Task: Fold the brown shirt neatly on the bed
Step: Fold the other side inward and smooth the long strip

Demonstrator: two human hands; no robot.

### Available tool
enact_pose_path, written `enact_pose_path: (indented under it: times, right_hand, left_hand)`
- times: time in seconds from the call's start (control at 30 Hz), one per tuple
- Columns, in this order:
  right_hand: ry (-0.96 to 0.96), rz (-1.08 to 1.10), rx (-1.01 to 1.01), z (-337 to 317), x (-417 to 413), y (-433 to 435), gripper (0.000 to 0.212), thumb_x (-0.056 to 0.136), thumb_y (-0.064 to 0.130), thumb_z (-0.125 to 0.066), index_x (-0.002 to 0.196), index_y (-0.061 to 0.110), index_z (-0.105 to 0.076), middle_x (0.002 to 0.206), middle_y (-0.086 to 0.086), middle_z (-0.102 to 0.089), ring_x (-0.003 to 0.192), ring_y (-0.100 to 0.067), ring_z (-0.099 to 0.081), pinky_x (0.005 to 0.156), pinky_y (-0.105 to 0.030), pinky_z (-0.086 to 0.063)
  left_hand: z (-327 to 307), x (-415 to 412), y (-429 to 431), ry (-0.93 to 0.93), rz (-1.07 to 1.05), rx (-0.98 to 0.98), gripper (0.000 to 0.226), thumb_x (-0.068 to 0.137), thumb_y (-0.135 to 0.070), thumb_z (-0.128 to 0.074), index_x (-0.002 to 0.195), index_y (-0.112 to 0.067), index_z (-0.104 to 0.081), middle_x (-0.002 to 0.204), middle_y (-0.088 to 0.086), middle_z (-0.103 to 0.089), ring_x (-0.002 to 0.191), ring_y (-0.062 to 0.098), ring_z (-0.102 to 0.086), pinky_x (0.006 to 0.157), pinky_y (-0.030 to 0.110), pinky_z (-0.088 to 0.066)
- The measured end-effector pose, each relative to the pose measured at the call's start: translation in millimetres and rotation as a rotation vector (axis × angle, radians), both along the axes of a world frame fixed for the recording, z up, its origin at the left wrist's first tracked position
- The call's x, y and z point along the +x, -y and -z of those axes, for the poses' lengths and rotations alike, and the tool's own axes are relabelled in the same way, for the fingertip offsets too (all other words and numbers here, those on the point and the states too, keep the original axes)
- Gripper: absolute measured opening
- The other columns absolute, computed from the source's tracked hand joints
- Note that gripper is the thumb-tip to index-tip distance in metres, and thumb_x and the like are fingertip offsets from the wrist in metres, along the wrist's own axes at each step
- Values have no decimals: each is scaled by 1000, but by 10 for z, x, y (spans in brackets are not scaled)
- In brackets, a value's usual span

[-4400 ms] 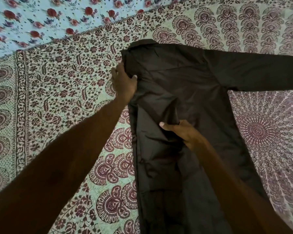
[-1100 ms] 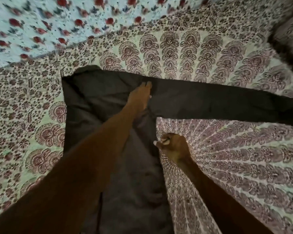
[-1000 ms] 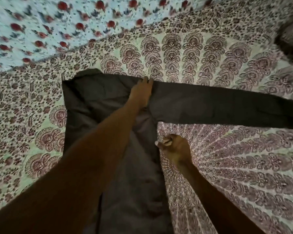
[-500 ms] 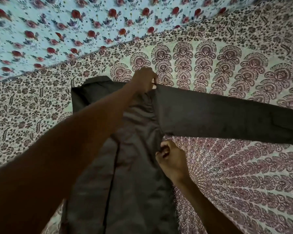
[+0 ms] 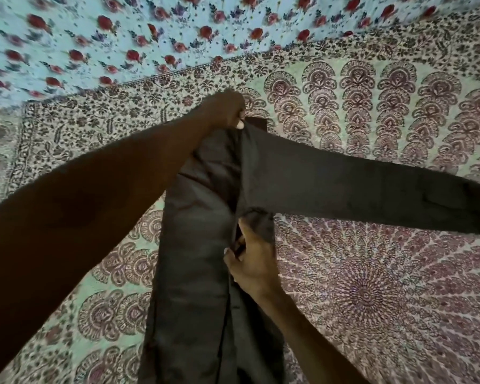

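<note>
2 arms fwd; left hand (image 5: 227, 112), right hand (image 5: 252, 267) pinch brown shirt (image 5: 194, 245)

You look down on a bed (image 5: 399, 314) covered by a pale green bedspread (image 5: 372, 101), printed with maroon paisley rows and a round mandala. Beyond its bordered far edge you see a light blue sheet (image 5: 122, 29) with red flowers. The light is dim.

Dim, flat indoor light, no hard shadows. Motion blur smears the floral sheet (image 5: 122, 31) beyond the left hand (image 5: 225, 110) pinching the shirt (image 5: 194, 245); below that grip the forearm reads near-black. Wide-angle distortion curves the bedspread (image 5: 372, 273) toward the edges.
</note>
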State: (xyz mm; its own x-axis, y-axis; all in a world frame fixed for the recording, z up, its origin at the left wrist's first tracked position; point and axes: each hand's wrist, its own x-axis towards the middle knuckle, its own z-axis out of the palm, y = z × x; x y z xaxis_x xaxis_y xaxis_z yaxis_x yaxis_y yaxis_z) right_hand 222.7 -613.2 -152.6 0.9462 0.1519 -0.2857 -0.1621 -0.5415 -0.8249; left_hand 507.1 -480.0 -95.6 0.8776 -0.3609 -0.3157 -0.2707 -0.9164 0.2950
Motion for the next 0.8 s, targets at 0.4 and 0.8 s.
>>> enact_pose_path:
  times: [0.4, 0.8]
  right_hand:
    - [-45, -26, -18, 160, 12, -769, 57, 87, 22, -59, 140, 21, -36, 106, -13, -66, 95, -32, -66, 81, -44, -57]
    - [-102, -131, -102, 274, 30, -651, 68, 92, 39, -57, 150, 18, -30, 94, -10, -72, 102, -31, -65, 92, -40, -50]
  left_hand:
    - [305, -187, -448, 166, -222, 114, 25, 84, -6, -58, 108, -1, -63, 114, 25, -61, 111, 42, -56, 94, 53, -47]
    - [584, -404, -528, 59, -357, 89, 39, 90, -12, -56, 126, 2, -48, 135, 30, -41, 112, 48, -51, 92, 55, -46]
